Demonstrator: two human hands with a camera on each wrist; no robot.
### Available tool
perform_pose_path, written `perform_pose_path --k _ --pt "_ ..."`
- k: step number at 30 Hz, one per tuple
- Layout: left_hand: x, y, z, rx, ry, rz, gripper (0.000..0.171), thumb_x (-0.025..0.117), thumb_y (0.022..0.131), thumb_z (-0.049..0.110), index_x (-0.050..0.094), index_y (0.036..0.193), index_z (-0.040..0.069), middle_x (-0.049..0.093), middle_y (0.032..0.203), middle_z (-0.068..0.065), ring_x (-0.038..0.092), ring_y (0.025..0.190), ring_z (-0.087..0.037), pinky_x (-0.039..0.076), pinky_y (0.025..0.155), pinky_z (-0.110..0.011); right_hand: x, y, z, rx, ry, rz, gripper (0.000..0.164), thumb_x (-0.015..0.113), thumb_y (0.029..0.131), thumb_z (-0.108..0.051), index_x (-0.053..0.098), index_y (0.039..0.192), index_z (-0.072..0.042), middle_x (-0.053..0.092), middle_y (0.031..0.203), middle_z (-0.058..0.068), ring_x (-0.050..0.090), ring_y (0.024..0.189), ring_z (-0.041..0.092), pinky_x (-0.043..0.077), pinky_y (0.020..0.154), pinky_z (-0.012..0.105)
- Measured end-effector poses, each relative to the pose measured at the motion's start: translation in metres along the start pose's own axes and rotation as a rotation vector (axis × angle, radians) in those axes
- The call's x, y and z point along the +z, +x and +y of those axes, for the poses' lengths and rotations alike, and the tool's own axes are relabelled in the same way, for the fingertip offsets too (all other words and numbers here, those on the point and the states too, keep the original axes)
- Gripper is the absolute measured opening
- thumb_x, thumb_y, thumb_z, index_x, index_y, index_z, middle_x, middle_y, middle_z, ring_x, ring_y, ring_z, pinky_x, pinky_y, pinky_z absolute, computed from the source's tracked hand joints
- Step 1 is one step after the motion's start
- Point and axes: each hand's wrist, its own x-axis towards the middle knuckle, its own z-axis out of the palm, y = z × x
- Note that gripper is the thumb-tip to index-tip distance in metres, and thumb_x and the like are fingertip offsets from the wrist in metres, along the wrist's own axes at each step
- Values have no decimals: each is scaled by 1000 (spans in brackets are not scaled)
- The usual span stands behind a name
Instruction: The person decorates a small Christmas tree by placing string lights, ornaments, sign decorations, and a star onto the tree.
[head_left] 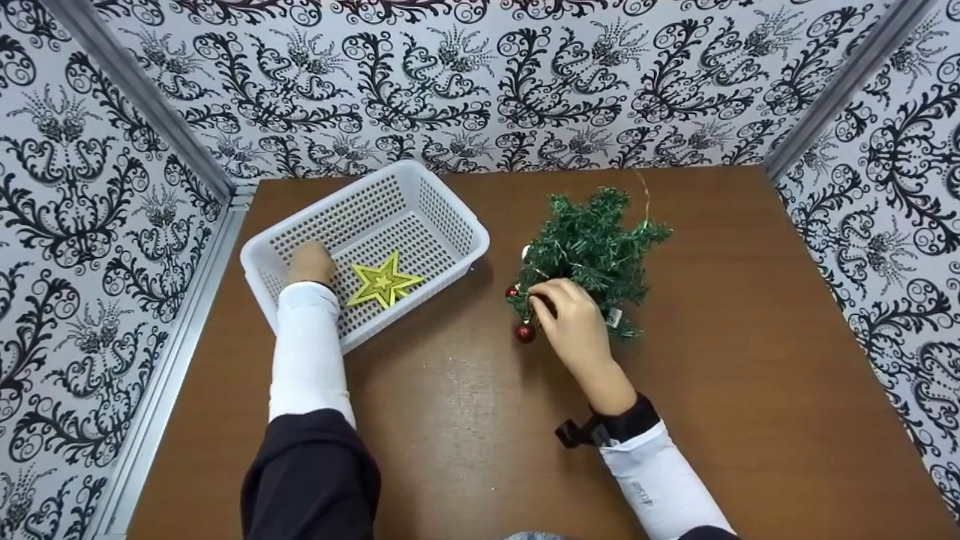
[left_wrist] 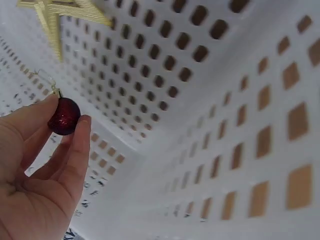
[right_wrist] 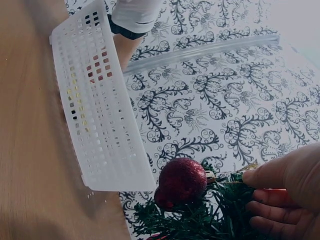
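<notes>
Inside the white plastic basket (head_left: 442, 266), my left hand (head_left: 310, 264) reaches down at the left end. In the left wrist view its thumb and fingers pinch a small red bauble (left_wrist: 65, 117) with a thin hanging loop. A gold star ornament (head_left: 382, 280) lies on the basket floor beside that hand. My right hand (head_left: 574, 322) is at the left side of a small green Christmas tree (head_left: 592, 247). Its thumb and fingertips pinch the gold string of a glittery red bauble (right_wrist: 183, 181), by a branch tip. Another red bauble (head_left: 513, 290) sits just above on the tree.
Both basket and tree are on a brown wooden table (head_left: 450, 420). Black-and-white patterned walls (head_left: 450, 82) enclose the back and sides, with metal profiles at the corners. A thin wire (head_left: 645, 195) sticks up from the tree, and a white tag (head_left: 614, 317) shows low on its right side.
</notes>
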Motion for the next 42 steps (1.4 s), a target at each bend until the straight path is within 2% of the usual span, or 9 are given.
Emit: perform_pose_path --k 4,9,15,20,24,28,31,36,42 --pt "-8 1 4 40 -67 63 22 54 84 9 61 97 -7 59 103 -24 55 91 -34 45 83 -44 -1 -1 0 12 5 3 10 64 82 -13 67 91 -9 62 87 3 58 79 17 49 69 27" --pt "-34 -7 12 151 -176 136 23 55 85 14 59 96 -5 59 96 -21 54 85 -32 44 78 -43 -1 -1 -1 10 18 6 11 65 81 -14 68 90 -9 62 87 3 59 80 16 50 69 27" --pt "-59 -25 38 280 -294 188 25 59 84 18 60 101 -1 59 103 -18 53 92 -29 44 79 -41 -2 -1 0 17 16 22 11 65 81 -13 68 90 -9 62 87 3 59 80 17 50 71 28" --pt "-66 -48 66 389 -345 212 33 65 81 23 61 107 3 58 110 -15 56 96 -28 47 83 -37 0 -2 0 20 11 26 10 65 81 -12 68 90 -9 62 86 3 59 81 17 49 72 28" --pt "-62 -72 86 516 -400 256 35 68 79 21 61 108 3 56 108 -16 57 95 -26 49 82 -32 1 -2 0 16 17 33 10 65 81 -12 68 90 -9 63 87 4 59 81 18 49 72 29" --pt "-52 -101 102 630 -481 274 36 68 77 22 60 108 6 56 106 -12 60 90 -20 51 75 -24 1 -1 -1 11 22 46 11 64 81 -12 68 91 -8 63 87 4 59 82 18 50 73 29" --pt "-42 -124 110 706 -539 294 37 69 76 23 60 108 6 56 106 -10 60 87 -17 51 70 -19 1 -2 -1 17 23 45 11 64 82 -13 68 92 -9 62 88 4 59 82 18 49 73 29" --pt "-21 -154 118 844 -638 349 33 71 74 17 62 103 2 59 100 -12 61 80 -18 52 65 -21 1 -3 -1 32 19 35 12 64 82 -14 68 93 -9 62 89 4 58 83 18 50 72 28" --pt "10 -175 120 914 -749 348 31 72 73 14 64 101 2 61 95 -10 60 78 -17 53 65 -23 0 -2 -4 24 14 40 13 64 82 -12 68 93 -8 62 89 5 59 82 19 50 73 29"
